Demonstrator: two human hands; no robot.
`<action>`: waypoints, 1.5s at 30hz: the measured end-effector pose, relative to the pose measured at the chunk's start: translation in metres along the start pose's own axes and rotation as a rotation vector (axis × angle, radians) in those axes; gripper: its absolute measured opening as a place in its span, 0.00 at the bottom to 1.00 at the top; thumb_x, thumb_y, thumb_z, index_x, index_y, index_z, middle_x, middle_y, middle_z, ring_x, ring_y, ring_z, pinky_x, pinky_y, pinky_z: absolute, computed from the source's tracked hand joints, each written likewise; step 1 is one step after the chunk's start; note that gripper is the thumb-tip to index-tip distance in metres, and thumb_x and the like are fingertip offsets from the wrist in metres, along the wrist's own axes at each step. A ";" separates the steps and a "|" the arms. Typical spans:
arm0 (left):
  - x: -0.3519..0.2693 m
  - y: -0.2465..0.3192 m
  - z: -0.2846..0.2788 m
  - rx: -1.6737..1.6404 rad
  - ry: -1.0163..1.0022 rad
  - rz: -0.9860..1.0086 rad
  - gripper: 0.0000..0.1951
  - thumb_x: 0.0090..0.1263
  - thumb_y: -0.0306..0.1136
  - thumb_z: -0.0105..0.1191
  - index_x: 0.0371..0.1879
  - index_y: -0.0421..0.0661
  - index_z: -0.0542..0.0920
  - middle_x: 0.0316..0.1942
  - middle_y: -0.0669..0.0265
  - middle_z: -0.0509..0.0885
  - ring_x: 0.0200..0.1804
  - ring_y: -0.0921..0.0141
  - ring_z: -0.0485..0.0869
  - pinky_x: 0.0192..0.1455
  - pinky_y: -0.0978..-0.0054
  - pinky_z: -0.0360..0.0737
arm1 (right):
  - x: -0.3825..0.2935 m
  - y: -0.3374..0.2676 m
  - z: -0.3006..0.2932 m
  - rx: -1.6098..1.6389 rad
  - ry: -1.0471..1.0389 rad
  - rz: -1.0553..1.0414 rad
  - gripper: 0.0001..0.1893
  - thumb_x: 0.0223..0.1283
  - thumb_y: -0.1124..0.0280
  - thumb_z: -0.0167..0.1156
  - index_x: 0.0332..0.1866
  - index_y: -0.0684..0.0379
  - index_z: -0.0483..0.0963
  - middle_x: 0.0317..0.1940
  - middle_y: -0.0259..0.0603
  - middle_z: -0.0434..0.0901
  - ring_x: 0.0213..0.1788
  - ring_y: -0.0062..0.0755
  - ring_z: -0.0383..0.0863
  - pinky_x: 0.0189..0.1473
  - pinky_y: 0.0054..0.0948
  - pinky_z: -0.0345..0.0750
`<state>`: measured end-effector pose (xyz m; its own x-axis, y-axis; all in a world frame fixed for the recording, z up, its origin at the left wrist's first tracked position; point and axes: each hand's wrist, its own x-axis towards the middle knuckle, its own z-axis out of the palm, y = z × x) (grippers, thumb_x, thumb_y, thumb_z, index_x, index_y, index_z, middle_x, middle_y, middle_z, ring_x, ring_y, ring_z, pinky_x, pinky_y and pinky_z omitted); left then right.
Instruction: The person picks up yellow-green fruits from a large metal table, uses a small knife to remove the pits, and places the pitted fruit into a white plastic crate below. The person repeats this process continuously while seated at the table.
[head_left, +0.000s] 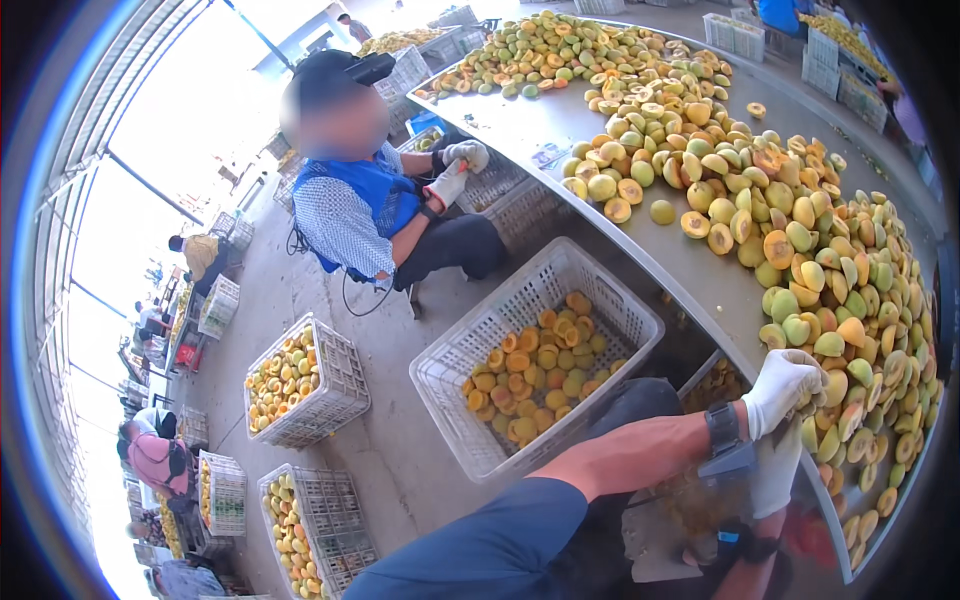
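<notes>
Both my hands wear white work gloves and meet at the near edge of a metal table (679, 262) heaped with halved yellow-green stone fruit (862, 300). My left hand (784, 386) is bent with curled fingers beside the pile; whether it holds something cannot be seen. Just below it, my right hand (776, 465) reaches up to the left one, its fingers largely hidden. A dark band sits on each of my wrists. On the floor by my knee stands a large white plastic crate (457, 397) with fruit halves (540, 367) inside.
A co-worker in a blue vest (360, 202) sits beside the table, gloved hands together. Two crates of fruit (330, 405) (330, 517) stand on the concrete floor. Under the table are more crates (525, 210). Other people and crates are farther off.
</notes>
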<state>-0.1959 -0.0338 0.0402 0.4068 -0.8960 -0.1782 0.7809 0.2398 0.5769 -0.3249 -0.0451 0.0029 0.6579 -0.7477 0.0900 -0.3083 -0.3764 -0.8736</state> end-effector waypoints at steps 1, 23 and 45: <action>0.000 0.003 0.000 0.043 0.001 -0.004 0.06 0.61 0.20 0.56 0.35 0.34 0.84 0.25 0.59 0.86 0.23 0.71 0.83 0.26 0.76 0.81 | 0.002 -0.012 0.000 0.069 -0.040 0.062 0.28 0.64 0.77 0.55 0.69 0.73 0.63 0.51 0.53 0.82 0.51 0.41 0.82 0.57 0.36 0.79; -0.001 0.022 0.015 0.808 -0.111 -0.140 0.03 0.57 0.22 0.60 0.26 0.36 0.85 0.21 0.66 0.84 0.22 0.76 0.81 0.28 0.78 0.78 | -0.010 -0.002 -0.019 0.022 -0.086 -0.052 0.23 0.62 0.80 0.56 0.64 0.72 0.67 0.50 0.47 0.81 0.53 0.34 0.81 0.59 0.32 0.77; -0.014 0.024 0.012 0.647 -0.504 0.204 0.06 0.62 0.21 0.59 0.32 0.32 0.88 0.29 0.62 0.89 0.29 0.75 0.87 0.36 0.77 0.86 | -0.024 -0.054 -0.050 0.707 -0.333 0.527 0.13 0.63 0.83 0.54 0.51 0.58 0.66 0.20 0.29 0.65 0.11 0.19 0.59 0.12 0.23 0.59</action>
<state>-0.1888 -0.0196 0.0661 0.1307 -0.9548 0.2671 0.2274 0.2911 0.9293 -0.3582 -0.0342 0.0714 0.7485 -0.4914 -0.4453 -0.2055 0.4667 -0.8602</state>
